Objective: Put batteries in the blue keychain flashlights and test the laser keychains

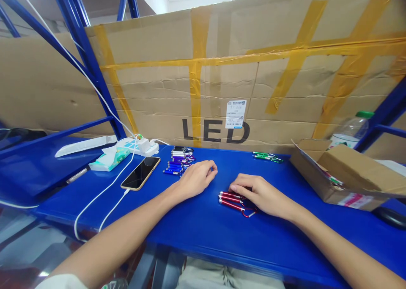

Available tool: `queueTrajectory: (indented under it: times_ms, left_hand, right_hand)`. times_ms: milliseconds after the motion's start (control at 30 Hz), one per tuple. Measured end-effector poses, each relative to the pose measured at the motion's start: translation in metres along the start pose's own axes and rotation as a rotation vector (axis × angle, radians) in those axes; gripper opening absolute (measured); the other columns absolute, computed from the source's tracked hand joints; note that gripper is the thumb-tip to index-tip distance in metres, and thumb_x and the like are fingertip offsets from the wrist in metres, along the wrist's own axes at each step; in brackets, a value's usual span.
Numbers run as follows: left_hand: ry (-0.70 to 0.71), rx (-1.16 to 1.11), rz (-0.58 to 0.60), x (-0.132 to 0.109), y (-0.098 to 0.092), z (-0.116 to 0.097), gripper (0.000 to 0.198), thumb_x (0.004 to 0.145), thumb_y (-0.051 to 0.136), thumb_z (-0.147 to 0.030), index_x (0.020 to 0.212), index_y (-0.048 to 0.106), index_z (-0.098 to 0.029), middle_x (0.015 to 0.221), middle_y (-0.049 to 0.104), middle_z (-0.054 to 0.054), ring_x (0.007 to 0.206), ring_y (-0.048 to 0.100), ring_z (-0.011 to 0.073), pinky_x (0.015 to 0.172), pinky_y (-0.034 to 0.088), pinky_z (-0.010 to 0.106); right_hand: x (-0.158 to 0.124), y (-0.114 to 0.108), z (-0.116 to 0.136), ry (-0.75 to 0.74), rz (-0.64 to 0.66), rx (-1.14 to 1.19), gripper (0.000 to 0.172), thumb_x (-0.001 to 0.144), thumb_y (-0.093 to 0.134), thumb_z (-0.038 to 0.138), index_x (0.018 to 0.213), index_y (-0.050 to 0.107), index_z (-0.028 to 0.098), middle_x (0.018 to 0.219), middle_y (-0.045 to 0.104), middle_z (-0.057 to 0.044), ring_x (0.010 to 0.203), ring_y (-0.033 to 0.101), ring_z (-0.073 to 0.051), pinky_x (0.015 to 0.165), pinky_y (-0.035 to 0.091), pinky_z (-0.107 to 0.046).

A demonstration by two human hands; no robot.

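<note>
My left hand [199,178] rests on the blue table with its fingers curled in, and nothing shows in them. Just left of it lies a row of slim keychain flashlights with clips: blue ones [174,168], purple ones [180,159], silver ones [180,152] and a black one [182,148]. Several red keychain flashlights [231,201] lie side by side in front of me, their clips pointing right. Over their far side is my right hand [255,191], fingers bent and closed against them; the fingertips are partly hidden.
Green keychain flashlights [266,156] lie at the back. An open cardboard box [342,174] with more pieces stands right, a bottle [353,130] behind it. At left are a phone [141,173] on a cable, tissues [109,159] and a power strip [131,146]. A large carton [158,98] walls the back.
</note>
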State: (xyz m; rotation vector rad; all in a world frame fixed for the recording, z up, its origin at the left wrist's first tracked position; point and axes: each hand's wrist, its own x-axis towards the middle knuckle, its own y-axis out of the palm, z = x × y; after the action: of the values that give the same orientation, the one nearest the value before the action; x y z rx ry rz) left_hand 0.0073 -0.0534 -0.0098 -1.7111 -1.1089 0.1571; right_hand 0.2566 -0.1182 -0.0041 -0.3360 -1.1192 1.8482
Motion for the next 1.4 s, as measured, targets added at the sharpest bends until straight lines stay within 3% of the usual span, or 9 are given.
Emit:
queueTrajectory:
  times_ms: [167, 367, 533, 700, 833, 933, 1100, 1233, 1400]
  left_hand:
    - [-0.043, 0.086, 0.032, 0.0, -0.004, -0.005, 0.019, 0.107, 0.051, -0.031, 0.101, 0.068, -0.023, 0.093, 0.074, 0.006, 0.082, 0.067, 0.0245, 0.073, 0.045, 0.032]
    - [-0.085, 0.141, 0.048, 0.002, -0.006, -0.003, 0.016, 0.106, 0.053, -0.028, 0.101, 0.067, -0.022, 0.089, 0.073, 0.003, 0.081, 0.067, 0.0221, 0.069, 0.042, 0.03]
    - [-0.099, 0.161, 0.049, 0.003, -0.004, 0.006, 0.017, 0.107, 0.053, -0.03, 0.102, 0.067, -0.021, 0.086, 0.073, 0.003, 0.081, 0.068, 0.0231, 0.068, 0.041, 0.03]
    - [-0.1, 0.165, 0.037, 0.005, -0.005, 0.005, 0.019, 0.107, 0.053, -0.033, 0.102, 0.067, -0.021, 0.087, 0.073, 0.004, 0.084, 0.069, 0.0237, 0.072, 0.044, 0.031]
    - [-0.12, 0.155, 0.025, 0.008, -0.028, 0.005, 0.02, 0.105, 0.054, -0.034, 0.105, 0.067, -0.02, 0.089, 0.074, 0.004, 0.084, 0.069, 0.0226, 0.074, 0.047, 0.032]
    - [-0.191, 0.128, 0.041, -0.007, -0.064, 0.019, 0.026, 0.102, 0.056, -0.042, 0.109, 0.068, -0.02, 0.097, 0.076, 0.005, 0.084, 0.071, 0.0225, 0.077, 0.051, 0.033]
    - [-0.363, 0.629, -0.049, -0.063, -0.115, 0.069, 0.057, 0.094, 0.054, -0.051, 0.137, 0.061, -0.014, 0.136, 0.068, 0.019, 0.127, 0.062, 0.0406, 0.107, 0.048, 0.052]
    - [-0.638, 0.789, 0.088, -0.09, -0.117, 0.102, 0.08, 0.09, 0.049, -0.062, 0.144, 0.055, -0.004, 0.136, 0.066, 0.028, 0.126, 0.063, 0.0473, 0.106, 0.048, 0.054]
    - [-0.825, 0.776, 0.063, -0.085, -0.107, 0.114, 0.086, 0.084, 0.048, -0.067, 0.137, 0.057, 0.0, 0.13, 0.068, 0.032, 0.124, 0.066, 0.0479, 0.103, 0.051, 0.052]
  right_hand:
    - [-0.002, 0.0, 0.003, 0.042, 0.015, -0.014, 0.044, 0.111, 0.047, 0.057, 0.1, 0.073, 0.024, 0.098, 0.072, -0.005, 0.095, 0.064, -0.024, 0.088, 0.047, -0.036]
    - [-0.004, 0.003, 0.008, 0.108, 0.106, -0.063, 0.047, 0.087, 0.085, 0.057, 0.118, 0.069, 0.026, 0.112, 0.068, -0.005, 0.102, 0.062, -0.027, 0.088, 0.047, -0.037]
    - [-0.002, 0.005, 0.005, 0.08, 0.096, -0.048, 0.032, 0.096, 0.076, 0.052, 0.111, 0.067, 0.025, 0.106, 0.067, -0.003, 0.096, 0.062, -0.024, 0.085, 0.047, -0.036]
    - [-0.003, 0.005, 0.005, 0.082, 0.063, -0.076, 0.039, 0.101, 0.066, 0.062, 0.115, 0.067, 0.026, 0.112, 0.068, -0.005, 0.102, 0.064, -0.026, 0.09, 0.048, -0.039]
    - [-0.004, -0.004, 0.001, 0.127, -0.034, -0.107, 0.043, 0.105, 0.055, 0.064, 0.122, 0.066, 0.026, 0.116, 0.07, -0.008, 0.102, 0.066, -0.027, 0.091, 0.051, -0.041]
    - [-0.005, -0.016, -0.007, 0.149, -0.074, -0.148, 0.043, 0.106, 0.052, 0.063, 0.121, 0.066, 0.025, 0.116, 0.072, -0.009, 0.102, 0.068, -0.028, 0.092, 0.053, -0.043]
    - [-0.01, -0.035, -0.027, 0.141, -0.076, -0.208, 0.047, 0.106, 0.052, 0.063, 0.127, 0.064, 0.023, 0.125, 0.071, -0.012, 0.109, 0.068, -0.03, 0.099, 0.053, -0.045]
    - [-0.013, -0.04, -0.042, 0.17, -0.098, -0.205, 0.051, 0.104, 0.052, 0.065, 0.13, 0.063, 0.022, 0.128, 0.071, -0.012, 0.108, 0.069, -0.03, 0.098, 0.053, -0.045]
    - [-0.016, -0.036, -0.049, 0.197, -0.103, -0.152, 0.054, 0.104, 0.052, 0.067, 0.134, 0.062, 0.023, 0.131, 0.07, -0.012, 0.107, 0.069, -0.029, 0.098, 0.054, -0.045]
